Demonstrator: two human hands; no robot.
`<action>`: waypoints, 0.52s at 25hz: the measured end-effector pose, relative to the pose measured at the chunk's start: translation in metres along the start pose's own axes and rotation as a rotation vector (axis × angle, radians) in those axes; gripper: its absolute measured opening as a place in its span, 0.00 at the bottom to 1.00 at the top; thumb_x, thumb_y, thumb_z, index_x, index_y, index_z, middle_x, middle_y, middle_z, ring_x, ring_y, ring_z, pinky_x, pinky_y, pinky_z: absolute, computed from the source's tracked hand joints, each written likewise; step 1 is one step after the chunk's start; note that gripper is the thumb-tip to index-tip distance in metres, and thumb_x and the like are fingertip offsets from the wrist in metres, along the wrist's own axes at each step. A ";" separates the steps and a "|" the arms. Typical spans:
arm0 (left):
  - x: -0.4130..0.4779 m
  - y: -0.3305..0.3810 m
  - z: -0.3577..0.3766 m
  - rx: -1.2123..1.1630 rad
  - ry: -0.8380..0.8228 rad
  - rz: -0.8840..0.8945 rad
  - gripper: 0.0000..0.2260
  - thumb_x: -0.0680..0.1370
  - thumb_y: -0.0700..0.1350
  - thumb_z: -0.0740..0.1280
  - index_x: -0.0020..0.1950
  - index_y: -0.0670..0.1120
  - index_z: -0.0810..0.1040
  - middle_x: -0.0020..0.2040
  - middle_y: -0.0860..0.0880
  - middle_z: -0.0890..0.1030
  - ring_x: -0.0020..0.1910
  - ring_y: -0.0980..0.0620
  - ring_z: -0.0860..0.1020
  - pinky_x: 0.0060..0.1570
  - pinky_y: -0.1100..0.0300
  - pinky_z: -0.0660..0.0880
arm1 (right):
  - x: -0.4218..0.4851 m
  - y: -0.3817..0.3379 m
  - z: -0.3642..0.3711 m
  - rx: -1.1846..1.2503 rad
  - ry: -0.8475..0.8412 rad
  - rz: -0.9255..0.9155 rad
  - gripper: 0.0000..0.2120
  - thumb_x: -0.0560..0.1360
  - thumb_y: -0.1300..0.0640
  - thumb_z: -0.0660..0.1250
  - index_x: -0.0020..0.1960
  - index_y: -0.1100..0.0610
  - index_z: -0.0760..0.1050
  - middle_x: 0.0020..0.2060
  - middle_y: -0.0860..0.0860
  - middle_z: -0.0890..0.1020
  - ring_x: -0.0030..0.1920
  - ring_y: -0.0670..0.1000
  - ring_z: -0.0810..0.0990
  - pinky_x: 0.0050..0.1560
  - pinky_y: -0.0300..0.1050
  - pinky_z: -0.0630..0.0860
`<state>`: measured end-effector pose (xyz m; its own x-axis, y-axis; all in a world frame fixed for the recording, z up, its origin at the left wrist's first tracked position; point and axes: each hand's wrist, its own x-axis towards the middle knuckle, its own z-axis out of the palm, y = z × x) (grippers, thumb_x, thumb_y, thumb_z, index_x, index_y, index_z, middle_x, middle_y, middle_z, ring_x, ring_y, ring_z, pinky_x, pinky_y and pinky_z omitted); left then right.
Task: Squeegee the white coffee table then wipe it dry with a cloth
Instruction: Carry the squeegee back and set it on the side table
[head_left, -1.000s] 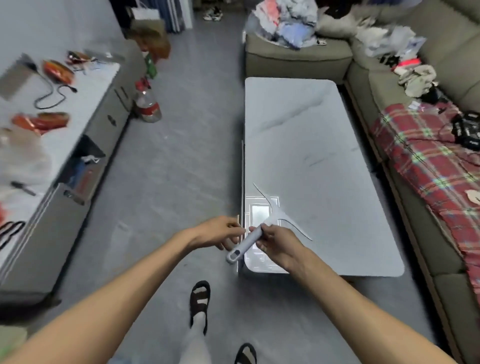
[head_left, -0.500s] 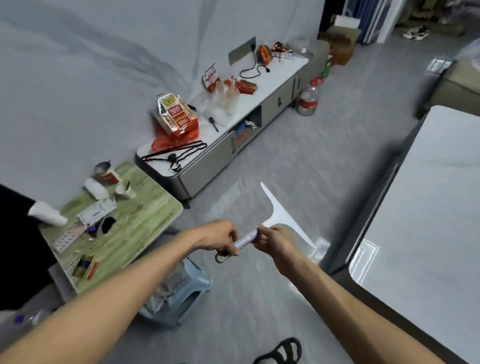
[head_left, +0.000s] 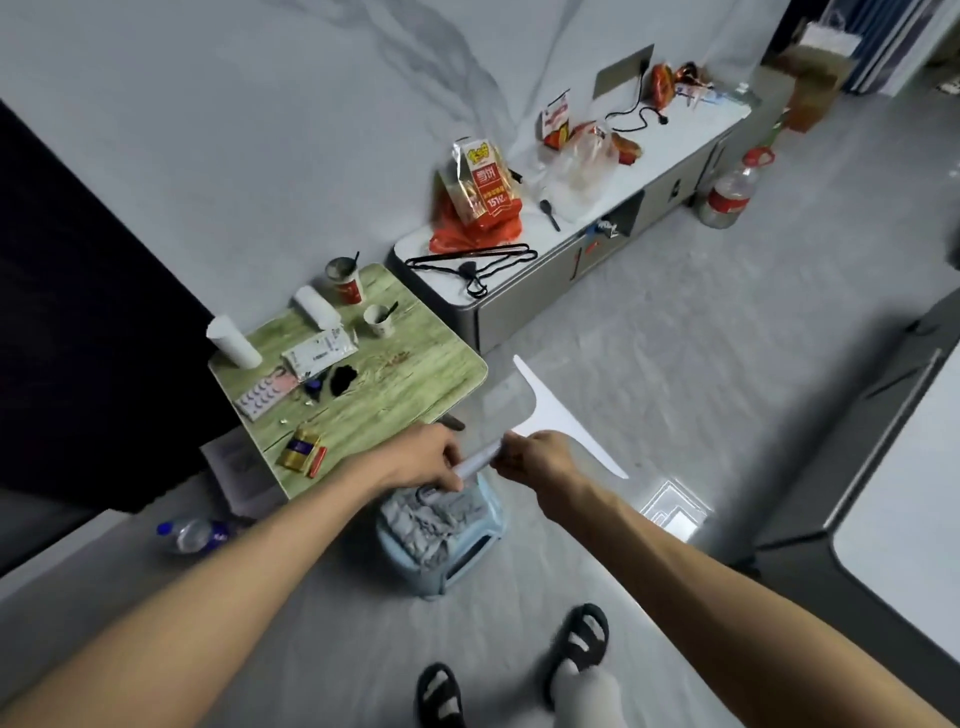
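Both hands hold a white squeegee (head_left: 550, 415) in the air over the floor. My left hand (head_left: 423, 460) grips the end of its handle and my right hand (head_left: 540, 460) grips the handle just under the wide blade. A grey cloth (head_left: 434, 514) lies bunched on a light blue stool (head_left: 457, 564) directly below my hands. Only a corner of the white coffee table (head_left: 909, 525) shows at the right edge, away from the squeegee.
A small green wood-grain table (head_left: 415, 384) with cups, packets and boxes stands left of my hands. A long low cabinet (head_left: 561, 270) with snack bags and hangers runs along the wall. A water bottle (head_left: 189, 535) lies on the floor at left. My sandalled feet (head_left: 519, 670) are below.
I have turned left, away from the coffee table. The squeegee came off the table's near end and now hangs over the stool, still in both hands.
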<state>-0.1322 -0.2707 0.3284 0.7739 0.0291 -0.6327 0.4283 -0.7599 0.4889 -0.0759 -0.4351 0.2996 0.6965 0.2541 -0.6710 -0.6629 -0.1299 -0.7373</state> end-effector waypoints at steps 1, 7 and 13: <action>0.004 -0.015 -0.002 -0.024 0.000 -0.006 0.14 0.69 0.44 0.76 0.54 0.44 0.82 0.51 0.47 0.84 0.50 0.50 0.81 0.55 0.55 0.77 | 0.009 0.003 0.013 -0.024 -0.002 0.002 0.14 0.78 0.65 0.64 0.34 0.64 0.72 0.29 0.58 0.77 0.31 0.55 0.78 0.35 0.44 0.79; 0.072 -0.112 -0.008 -0.131 0.055 -0.166 0.14 0.69 0.42 0.76 0.53 0.44 0.82 0.52 0.47 0.84 0.45 0.54 0.80 0.41 0.66 0.73 | 0.128 0.029 0.083 -0.199 -0.112 0.148 0.13 0.78 0.65 0.65 0.35 0.65 0.73 0.32 0.61 0.76 0.27 0.53 0.75 0.28 0.39 0.75; 0.171 -0.200 -0.044 -0.161 0.182 -0.255 0.13 0.70 0.45 0.76 0.53 0.47 0.83 0.51 0.49 0.85 0.48 0.50 0.82 0.52 0.56 0.79 | 0.262 0.027 0.163 -0.302 -0.109 0.140 0.14 0.76 0.66 0.67 0.32 0.63 0.72 0.29 0.59 0.76 0.22 0.48 0.75 0.28 0.40 0.74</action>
<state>-0.0652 -0.0846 0.1490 0.6968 0.3314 -0.6362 0.6756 -0.6012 0.4268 0.0440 -0.2154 0.1166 0.5600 0.3126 -0.7673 -0.6278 -0.4442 -0.6392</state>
